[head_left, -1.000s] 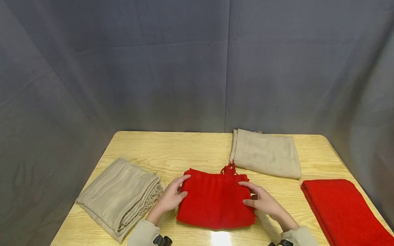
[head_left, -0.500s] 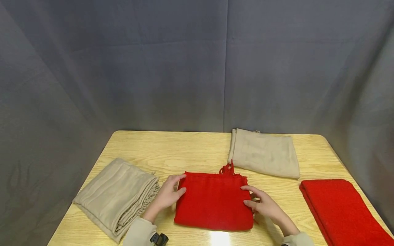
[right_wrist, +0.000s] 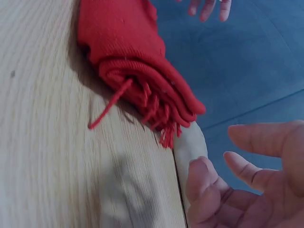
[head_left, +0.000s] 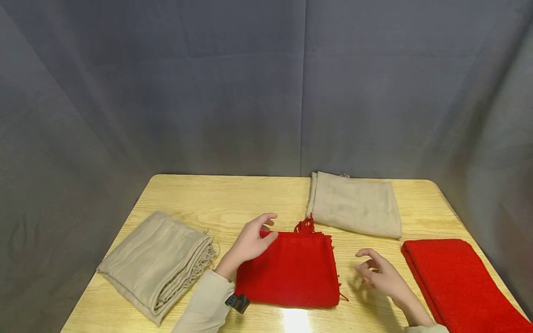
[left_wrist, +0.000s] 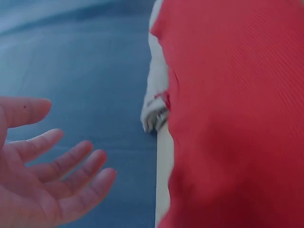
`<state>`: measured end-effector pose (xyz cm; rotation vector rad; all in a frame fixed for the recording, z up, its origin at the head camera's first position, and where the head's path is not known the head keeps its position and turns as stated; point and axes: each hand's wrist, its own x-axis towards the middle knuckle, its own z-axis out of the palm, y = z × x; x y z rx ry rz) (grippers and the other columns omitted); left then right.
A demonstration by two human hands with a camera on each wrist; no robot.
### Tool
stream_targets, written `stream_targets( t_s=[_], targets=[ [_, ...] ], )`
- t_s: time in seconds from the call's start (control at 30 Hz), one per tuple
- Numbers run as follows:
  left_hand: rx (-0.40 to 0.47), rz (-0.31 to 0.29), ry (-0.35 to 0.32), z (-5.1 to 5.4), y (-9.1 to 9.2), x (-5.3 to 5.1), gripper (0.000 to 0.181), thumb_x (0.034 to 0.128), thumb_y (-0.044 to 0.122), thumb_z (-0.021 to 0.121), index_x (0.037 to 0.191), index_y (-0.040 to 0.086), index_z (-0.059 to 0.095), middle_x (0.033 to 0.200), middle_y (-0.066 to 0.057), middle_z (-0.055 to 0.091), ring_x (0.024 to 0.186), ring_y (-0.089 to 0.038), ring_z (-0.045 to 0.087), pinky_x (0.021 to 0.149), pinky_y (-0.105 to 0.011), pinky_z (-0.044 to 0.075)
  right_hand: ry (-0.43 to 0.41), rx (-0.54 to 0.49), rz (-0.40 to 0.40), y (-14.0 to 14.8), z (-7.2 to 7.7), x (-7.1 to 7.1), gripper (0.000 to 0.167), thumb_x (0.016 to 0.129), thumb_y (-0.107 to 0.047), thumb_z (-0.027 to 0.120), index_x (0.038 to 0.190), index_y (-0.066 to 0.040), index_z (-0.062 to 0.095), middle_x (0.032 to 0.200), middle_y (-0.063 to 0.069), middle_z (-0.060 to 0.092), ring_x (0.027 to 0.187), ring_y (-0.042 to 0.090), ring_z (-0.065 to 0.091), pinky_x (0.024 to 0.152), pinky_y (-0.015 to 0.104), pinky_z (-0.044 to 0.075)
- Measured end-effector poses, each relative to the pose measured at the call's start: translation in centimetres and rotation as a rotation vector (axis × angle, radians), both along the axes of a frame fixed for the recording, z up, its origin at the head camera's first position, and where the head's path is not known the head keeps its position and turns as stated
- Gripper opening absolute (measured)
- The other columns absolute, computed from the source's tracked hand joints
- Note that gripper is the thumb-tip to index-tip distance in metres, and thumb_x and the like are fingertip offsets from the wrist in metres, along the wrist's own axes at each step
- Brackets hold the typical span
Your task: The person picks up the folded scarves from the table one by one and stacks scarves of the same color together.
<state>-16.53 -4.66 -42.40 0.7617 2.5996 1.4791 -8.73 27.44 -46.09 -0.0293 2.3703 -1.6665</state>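
A folded red fringed cloth (head_left: pixel 291 273) lies flat at the front middle of the table, a tuft of fringe at its back edge. Above its back left corner hovers my left hand (head_left: pixel 250 240), fingers relaxed and holding nothing; the left wrist view shows this hand (left_wrist: pixel 52 175) apart from the red cloth (left_wrist: pixel 237 114). Off to the cloth's right, my right hand (head_left: pixel 383 277) is raised over the table with loosely bent fingers and nothing in them. In the right wrist view, layered folds and loose strands show at the end of the red cloth (right_wrist: pixel 128 42), clear of the right hand (right_wrist: pixel 251 190).
On the wooden table (head_left: pixel 225 194), a beige fringed cloth (head_left: pixel 154 263) lies folded at the left and another beige cloth (head_left: pixel 356 206) at the back right. A second folded red cloth (head_left: pixel 462 282) is at the right. A grey curtain (head_left: pixel 225 92) hangs behind.
Both hands have come off the red cloth's sides. The left has moved right and away from me, over the back corner; the right has moved out to the right.
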Motion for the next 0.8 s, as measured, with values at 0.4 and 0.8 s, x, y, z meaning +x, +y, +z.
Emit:
stream_targets(
  t_s=[0.4,0.8],
  targets=[
    [0.057,-0.096,-0.08,0.7,5.2,-0.5,0.034,0.0871,0.006,0.056,0.12,0.003,0.049,0.09,-0.006,0.064,0.082,-0.018,0.059,0.076,-0.027,0.045,-0.076,0.052,-0.066,2.7,0.4,1.4,0.041,0.087,-0.019,0.061,0.119,-0.004,0.039,0.076,0.011,0.052,0.055,0.014,0.048,0.047,0.022,0.037],
    [0.045,-0.174,-0.088,1.6,10.0,-0.3,0.036,0.0866,0.006,0.057,0.122,0.004,0.049,0.088,-0.005,0.063,0.073,-0.009,0.058,0.069,-0.018,0.045,-0.026,0.126,-0.154,4.6,0.2,2.4,0.041,0.088,-0.017,0.059,0.121,-0.005,0.037,0.07,0.009,0.052,0.053,0.013,0.047,0.046,0.023,0.037]
  ],
)
